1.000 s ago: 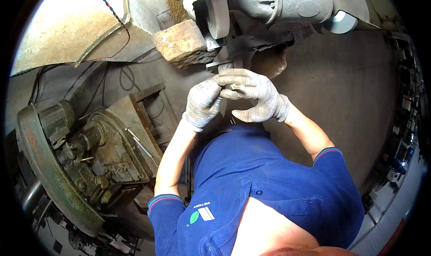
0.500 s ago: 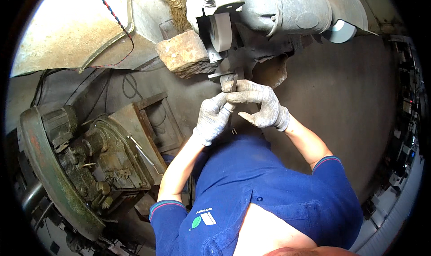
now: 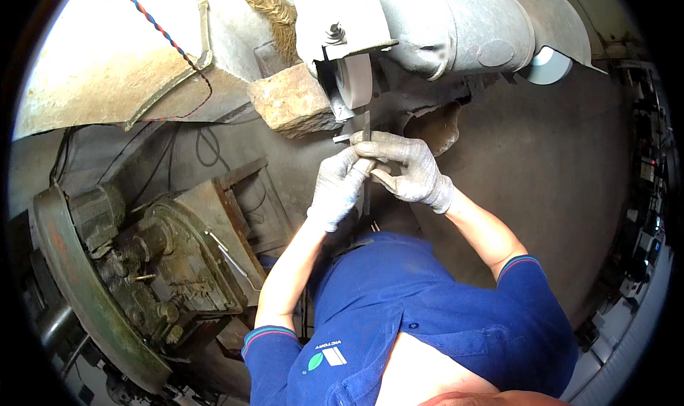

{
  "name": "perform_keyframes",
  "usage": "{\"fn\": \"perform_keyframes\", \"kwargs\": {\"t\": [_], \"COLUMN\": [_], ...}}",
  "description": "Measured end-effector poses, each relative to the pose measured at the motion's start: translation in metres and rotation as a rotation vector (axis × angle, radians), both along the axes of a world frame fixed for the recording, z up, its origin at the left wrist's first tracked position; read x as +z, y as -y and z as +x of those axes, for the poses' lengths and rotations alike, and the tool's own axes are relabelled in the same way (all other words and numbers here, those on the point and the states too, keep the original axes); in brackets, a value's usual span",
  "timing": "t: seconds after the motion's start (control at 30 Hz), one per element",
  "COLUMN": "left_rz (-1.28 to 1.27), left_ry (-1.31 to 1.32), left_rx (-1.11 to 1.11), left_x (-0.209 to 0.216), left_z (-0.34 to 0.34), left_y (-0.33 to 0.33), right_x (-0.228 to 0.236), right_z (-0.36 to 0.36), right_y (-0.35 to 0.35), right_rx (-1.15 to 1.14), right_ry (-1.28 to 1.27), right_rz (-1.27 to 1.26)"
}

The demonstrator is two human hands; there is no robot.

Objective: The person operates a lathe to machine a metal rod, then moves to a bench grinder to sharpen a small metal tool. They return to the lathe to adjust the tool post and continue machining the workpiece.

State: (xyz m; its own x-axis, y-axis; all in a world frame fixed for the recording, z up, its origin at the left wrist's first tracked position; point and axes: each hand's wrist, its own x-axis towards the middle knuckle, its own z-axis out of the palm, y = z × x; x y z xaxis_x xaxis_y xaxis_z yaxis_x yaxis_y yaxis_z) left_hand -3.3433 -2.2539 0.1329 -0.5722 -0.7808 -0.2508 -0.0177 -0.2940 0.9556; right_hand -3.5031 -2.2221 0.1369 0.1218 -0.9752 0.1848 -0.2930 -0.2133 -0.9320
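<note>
Left hand [image 3: 336, 189] and right hand [image 3: 412, 169] grip the strip [image 3: 367, 201] and should hold steady, clear of the wheel's [image 3: 358, 82] lower edge.

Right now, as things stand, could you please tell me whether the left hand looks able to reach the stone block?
Probably yes: the left hand appears close to the stone block, and nothing visible blocks the gap between them, though the hand seems occupied with the thin metal strip.
</note>
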Motion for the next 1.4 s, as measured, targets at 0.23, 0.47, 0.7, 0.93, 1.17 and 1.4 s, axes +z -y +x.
{"fn": "perform_keyframes", "kwargs": {"t": [0.23,0.47,0.7,0.93,1.17,1.4], "left_rz": [0.008,0.006,0.066,0.059,0.071,0.075], "left_ry": [-0.009,0.007,-0.016,-0.027,-0.056,-0.045], "left_rx": [0.027,0.045,0.032,0.029,0.006,0.015], "left_x": [-0.0008,-0.003,-0.0078,-0.0074,-0.0076,-0.0081], "left_z": [-0.0042,-0.0042,-0.0026,-0.0046,-0.0045,-0.0049], "left_y": [0.0044,0.006,0.0057,0.0054,0.0062,0.0064], "right_x": [0.0013,0.0008,-0.002,-0.0041,-0.0077,-0.0071], "right_z": [-0.0021,-0.0022,-0.0017,-0.0021,-0.002,-0.0016], "right_y": [0.0057,0.0091,0.0094,0.0089,0.0086,0.0091], "right_rx": [-0.015,-0.014,-0.019,-0.027,-0.046,-0.051], "right_ry": [0.011,-0.038,-0.013,-0.006,-0.037,-0.06], "right_rz": [0.042,0.008,0.02,0.033,-0.017,-0.031]}}
